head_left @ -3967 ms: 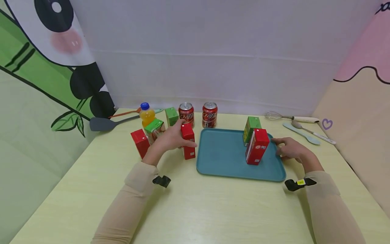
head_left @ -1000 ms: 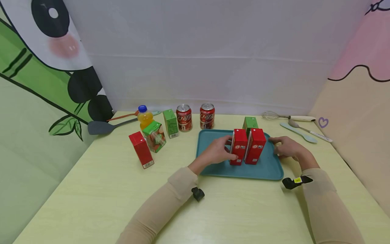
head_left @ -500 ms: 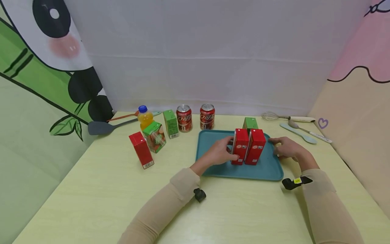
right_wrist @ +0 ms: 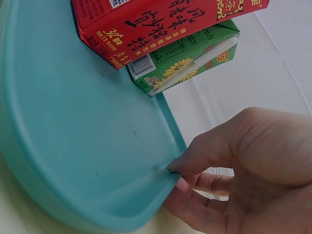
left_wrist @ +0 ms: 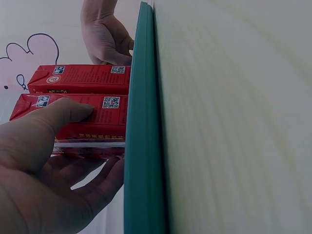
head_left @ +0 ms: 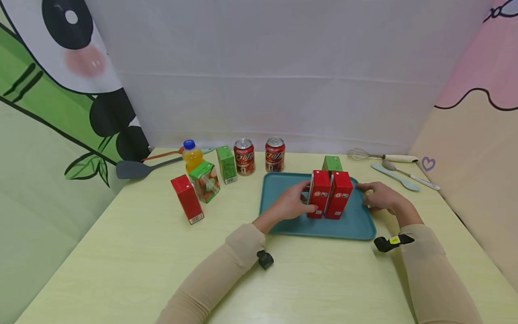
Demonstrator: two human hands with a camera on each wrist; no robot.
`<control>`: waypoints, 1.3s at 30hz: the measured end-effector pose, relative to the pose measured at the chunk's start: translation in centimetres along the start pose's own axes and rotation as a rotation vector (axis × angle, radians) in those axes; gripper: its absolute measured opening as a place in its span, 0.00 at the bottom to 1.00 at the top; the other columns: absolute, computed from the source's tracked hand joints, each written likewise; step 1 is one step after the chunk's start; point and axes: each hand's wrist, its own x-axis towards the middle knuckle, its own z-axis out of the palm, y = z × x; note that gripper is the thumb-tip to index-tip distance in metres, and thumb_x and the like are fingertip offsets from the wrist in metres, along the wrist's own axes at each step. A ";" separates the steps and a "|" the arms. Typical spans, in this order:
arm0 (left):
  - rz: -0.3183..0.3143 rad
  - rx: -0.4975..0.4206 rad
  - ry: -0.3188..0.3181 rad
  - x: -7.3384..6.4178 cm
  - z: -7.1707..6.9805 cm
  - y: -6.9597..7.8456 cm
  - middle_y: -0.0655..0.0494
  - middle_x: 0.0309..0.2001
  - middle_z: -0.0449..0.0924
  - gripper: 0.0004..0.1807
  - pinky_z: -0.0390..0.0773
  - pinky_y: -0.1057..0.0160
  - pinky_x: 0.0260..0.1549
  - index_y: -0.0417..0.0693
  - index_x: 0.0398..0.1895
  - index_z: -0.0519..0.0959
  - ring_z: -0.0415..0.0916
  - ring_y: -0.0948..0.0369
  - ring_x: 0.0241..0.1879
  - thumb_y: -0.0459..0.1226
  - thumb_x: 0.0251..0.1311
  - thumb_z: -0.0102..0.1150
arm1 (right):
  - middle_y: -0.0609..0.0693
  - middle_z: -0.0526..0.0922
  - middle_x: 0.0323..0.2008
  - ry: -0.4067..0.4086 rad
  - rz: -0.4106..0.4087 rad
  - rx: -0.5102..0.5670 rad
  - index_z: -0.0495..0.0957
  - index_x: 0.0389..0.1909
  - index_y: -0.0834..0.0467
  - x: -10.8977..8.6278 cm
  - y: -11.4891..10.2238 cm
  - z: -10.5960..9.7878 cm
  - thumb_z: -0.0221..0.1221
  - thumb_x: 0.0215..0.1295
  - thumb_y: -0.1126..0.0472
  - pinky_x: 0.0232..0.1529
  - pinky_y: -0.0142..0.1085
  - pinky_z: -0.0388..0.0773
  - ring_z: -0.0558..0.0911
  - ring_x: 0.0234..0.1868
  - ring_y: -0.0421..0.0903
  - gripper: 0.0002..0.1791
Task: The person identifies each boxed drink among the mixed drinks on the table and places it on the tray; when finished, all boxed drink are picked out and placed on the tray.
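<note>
My left hand [head_left: 292,200] grips a red drink carton [head_left: 321,191] that stands upright on the blue tray [head_left: 291,228]. In the left wrist view the thumb lies across the carton's front and the fingers are behind it. Close on its right stands a second red carton [head_left: 341,194]. Behind the pair is a green drink carton [head_left: 332,163], partly hidden; the right wrist view shows flowers printed on it. My right hand [head_left: 382,198] pinches the tray's right rim, thumb on the inside and fingers outside, as the right wrist view shows.
Left of the tray stand a red carton [head_left: 187,199], two green cartons, an orange juice bottle [head_left: 193,156] and two cola cans [head_left: 275,155]. A grey spatula [head_left: 135,170] lies far left. At the right lie a whisk [head_left: 364,154] and spoons [head_left: 413,175].
Over four seconds my left hand has carried the red carton from left of the tray onto it, beside the other red one. In the last half second almost nothing moves. My right hand stays at the rim.
</note>
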 end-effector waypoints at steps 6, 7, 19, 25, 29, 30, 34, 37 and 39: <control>-0.013 0.008 -0.023 0.0 0.0 0.0 0.51 0.62 0.74 0.42 0.80 0.60 0.47 0.48 0.75 0.60 0.74 0.58 0.52 0.40 0.61 0.69 | 0.76 0.55 0.70 0.000 0.000 0.000 0.52 0.75 0.71 0.0 0.0 0.0 0.52 0.62 0.71 0.53 0.54 0.79 0.67 0.63 0.68 0.39; -0.019 0.012 -0.031 0.0 0.0 0.0 0.51 0.62 0.74 0.42 0.80 0.60 0.47 0.48 0.76 0.60 0.74 0.58 0.52 0.39 0.60 0.70 | 0.76 0.55 0.70 -0.001 -0.001 -0.001 0.52 0.75 0.71 0.0 0.0 0.0 0.52 0.62 0.71 0.53 0.54 0.79 0.67 0.62 0.68 0.39; -0.048 -0.033 -0.071 -0.4 -1.5 0.2 0.48 0.65 0.72 0.46 0.81 0.61 0.45 0.50 0.77 0.56 0.77 0.56 0.51 0.33 0.58 0.71 | 0.76 0.53 0.70 -0.004 -0.001 0.006 0.52 0.75 0.71 0.0 0.0 0.0 0.52 0.63 0.71 0.52 0.53 0.80 0.67 0.63 0.69 0.39; -0.020 -0.115 0.021 -1.0 -5.0 0.1 0.45 0.65 0.71 0.42 0.81 0.57 0.45 0.48 0.75 0.59 0.77 0.51 0.55 0.31 0.59 0.67 | 0.76 0.53 0.71 -0.003 -0.006 0.014 0.52 0.75 0.71 0.1 0.1 0.0 0.52 0.62 0.71 0.52 0.53 0.80 0.65 0.65 0.69 0.39; 0.011 -0.077 0.175 -1.8 -7.9 -0.3 0.44 0.64 0.72 0.39 0.80 0.52 0.49 0.47 0.75 0.60 0.74 0.49 0.58 0.33 0.61 0.65 | 0.76 0.53 0.71 -0.008 -0.008 0.019 0.52 0.75 0.71 0.1 0.1 0.2 0.52 0.62 0.71 0.52 0.53 0.80 0.65 0.64 0.69 0.39; 0.016 -0.056 0.224 -2.0 -8.7 -0.5 0.44 0.64 0.73 0.38 0.79 0.51 0.50 0.46 0.74 0.61 0.74 0.49 0.59 0.34 0.62 0.65 | 0.76 0.53 0.71 -0.011 -0.008 0.020 0.52 0.75 0.71 0.1 0.1 0.2 0.52 0.63 0.71 0.52 0.53 0.80 0.65 0.64 0.69 0.39; 0.023 0.003 0.433 -2.6 -11.4 -1.3 0.43 0.64 0.73 0.34 0.77 0.48 0.53 0.45 0.72 0.65 0.72 0.47 0.61 0.35 0.64 0.63 | 0.76 0.54 0.70 -0.009 -0.009 0.009 0.52 0.75 0.71 -0.1 0.0 0.1 0.51 0.63 0.71 0.52 0.53 0.80 0.66 0.63 0.69 0.38; 0.020 0.025 0.592 -2.7 -12.7 -2.0 0.42 0.62 0.73 0.30 0.78 0.48 0.51 0.43 0.69 0.68 0.74 0.46 0.58 0.33 0.64 0.62 | 0.76 0.54 0.70 -0.008 -0.015 0.010 0.52 0.75 0.71 -0.2 0.0 -0.1 0.51 0.63 0.71 0.52 0.53 0.80 0.66 0.63 0.69 0.38; 0.013 0.036 0.673 -2.6 -13.2 -2.6 0.40 0.62 0.72 0.29 0.79 0.48 0.50 0.41 0.67 0.69 0.73 0.44 0.57 0.32 0.63 0.62 | 0.76 0.53 0.70 -0.010 -0.017 0.013 0.51 0.75 0.71 -0.2 0.0 -0.1 0.51 0.64 0.71 0.52 0.53 0.80 0.66 0.63 0.69 0.38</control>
